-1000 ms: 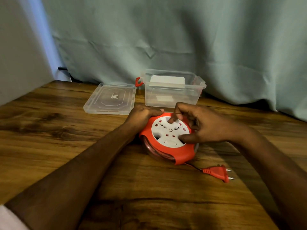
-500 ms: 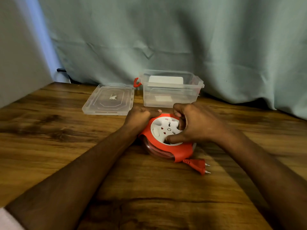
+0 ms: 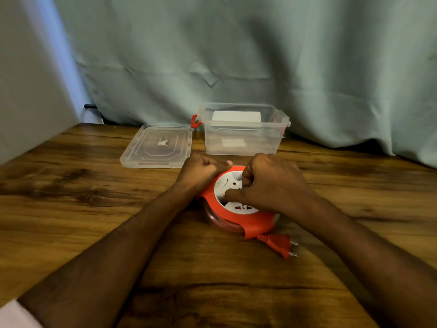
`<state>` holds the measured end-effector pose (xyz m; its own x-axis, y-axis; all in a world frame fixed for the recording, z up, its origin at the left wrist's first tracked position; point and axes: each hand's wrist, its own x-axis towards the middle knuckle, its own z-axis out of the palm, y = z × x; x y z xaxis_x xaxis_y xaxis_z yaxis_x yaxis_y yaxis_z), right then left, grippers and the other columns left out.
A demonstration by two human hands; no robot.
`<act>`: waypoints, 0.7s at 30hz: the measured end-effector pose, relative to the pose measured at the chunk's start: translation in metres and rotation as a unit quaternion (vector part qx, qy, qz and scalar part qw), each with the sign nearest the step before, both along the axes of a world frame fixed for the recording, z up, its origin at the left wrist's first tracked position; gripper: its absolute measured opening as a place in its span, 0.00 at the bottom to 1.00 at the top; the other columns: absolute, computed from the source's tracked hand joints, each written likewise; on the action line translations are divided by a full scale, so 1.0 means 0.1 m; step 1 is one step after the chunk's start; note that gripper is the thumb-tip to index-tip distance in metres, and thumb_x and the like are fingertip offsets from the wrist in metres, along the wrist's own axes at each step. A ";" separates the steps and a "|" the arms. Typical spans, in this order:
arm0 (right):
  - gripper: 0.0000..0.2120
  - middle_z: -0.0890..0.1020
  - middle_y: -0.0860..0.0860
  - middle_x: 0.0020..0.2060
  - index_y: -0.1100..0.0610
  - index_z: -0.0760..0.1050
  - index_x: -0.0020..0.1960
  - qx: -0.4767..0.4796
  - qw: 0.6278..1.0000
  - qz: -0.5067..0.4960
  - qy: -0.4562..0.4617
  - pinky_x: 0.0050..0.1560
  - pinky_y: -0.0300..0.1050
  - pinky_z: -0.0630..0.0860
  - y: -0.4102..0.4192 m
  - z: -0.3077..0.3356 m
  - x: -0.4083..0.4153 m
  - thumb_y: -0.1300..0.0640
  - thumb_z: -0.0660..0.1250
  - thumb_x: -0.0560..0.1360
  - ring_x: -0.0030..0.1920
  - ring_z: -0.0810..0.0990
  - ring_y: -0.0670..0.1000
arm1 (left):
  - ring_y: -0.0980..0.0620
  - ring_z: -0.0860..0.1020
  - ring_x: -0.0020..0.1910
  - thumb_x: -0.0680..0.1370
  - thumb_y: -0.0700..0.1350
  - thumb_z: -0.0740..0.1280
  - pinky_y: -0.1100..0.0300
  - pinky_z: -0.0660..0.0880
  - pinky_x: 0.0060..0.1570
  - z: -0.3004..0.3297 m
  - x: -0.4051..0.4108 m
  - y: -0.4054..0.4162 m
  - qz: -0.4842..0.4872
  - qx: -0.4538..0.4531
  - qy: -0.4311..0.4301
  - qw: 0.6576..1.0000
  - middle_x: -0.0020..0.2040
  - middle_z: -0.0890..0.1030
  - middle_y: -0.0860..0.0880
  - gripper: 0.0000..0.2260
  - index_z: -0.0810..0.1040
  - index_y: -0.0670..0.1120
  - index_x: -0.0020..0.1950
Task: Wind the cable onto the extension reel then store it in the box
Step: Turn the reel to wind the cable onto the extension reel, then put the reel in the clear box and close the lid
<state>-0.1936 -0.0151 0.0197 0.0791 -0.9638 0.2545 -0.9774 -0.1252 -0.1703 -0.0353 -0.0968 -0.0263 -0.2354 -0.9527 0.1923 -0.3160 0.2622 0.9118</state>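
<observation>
Both hands, left hand (image 3: 201, 171) and right hand (image 3: 272, 183), grip the reel (image 3: 236, 218).

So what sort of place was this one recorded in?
Probably a makeshift indoor recording spot, perhaps in a home; it cannot be told for sure. A wood-grain table is pushed against a hung pale green cloth backdrop, with a plain wall on the left and only the task items laid out.
</observation>
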 end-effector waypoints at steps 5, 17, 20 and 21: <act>0.17 0.83 0.47 0.25 0.53 0.82 0.33 -0.017 0.979 0.012 -0.201 0.35 0.51 0.80 -0.17 -0.01 -0.28 0.42 0.76 0.72 0.26 0.80 0.47 | 0.51 0.83 0.37 0.72 0.60 0.71 0.45 0.80 0.44 0.00 0.01 0.03 -0.098 -0.098 -0.127 0.982 0.35 0.84 0.51 0.13 0.86 0.55 0.33; 0.12 0.83 0.47 0.38 0.48 0.77 0.53 -0.261 0.876 -0.077 -0.398 0.46 0.57 0.83 -0.58 -0.32 -0.70 0.51 0.76 0.72 0.39 0.83 0.49 | 0.53 0.84 0.41 0.77 0.60 0.70 0.48 0.82 0.47 0.12 -0.01 0.15 -0.132 -0.131 -0.121 0.975 0.40 0.86 0.51 0.12 0.87 0.54 0.42; 0.30 0.81 0.48 0.62 0.48 0.71 0.70 -0.270 0.851 -0.086 -0.442 0.61 0.58 0.81 -0.76 -0.42 -0.73 0.51 0.77 0.70 0.59 0.81 0.49 | 0.54 0.81 0.50 0.79 0.50 0.71 0.46 0.80 0.57 0.08 0.07 -0.18 0.123 -0.190 0.037 0.973 0.52 0.84 0.51 0.04 0.83 0.53 0.52; 0.37 0.76 0.49 0.70 0.49 0.66 0.75 -0.250 0.848 -0.089 -0.460 0.66 0.57 0.79 -0.83 -0.46 -0.75 0.53 0.78 0.70 0.66 0.78 0.50 | 0.54 0.79 0.55 0.79 0.50 0.71 0.47 0.79 0.60 0.07 0.07 -0.29 0.172 -0.186 0.072 0.965 0.58 0.81 0.50 0.08 0.81 0.52 0.57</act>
